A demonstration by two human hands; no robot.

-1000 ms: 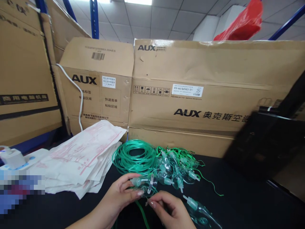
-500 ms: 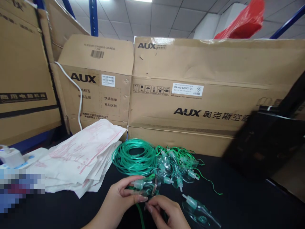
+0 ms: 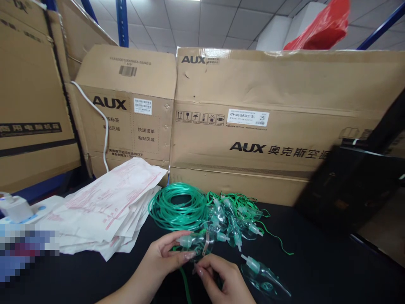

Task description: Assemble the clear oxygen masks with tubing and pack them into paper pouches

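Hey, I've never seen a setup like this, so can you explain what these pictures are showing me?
There's no robot here, just a person's bare hands. One head-worn camera, looking forward and down, takes every picture. The left hand holds a clear mask; the right hand pinches something just below it, too small to make out. On the black surface lie white printed sheets to the left, a coil of green tubing, a heap of masks with green straps, and a separate mask on the right. Cardboard boxes stand behind.
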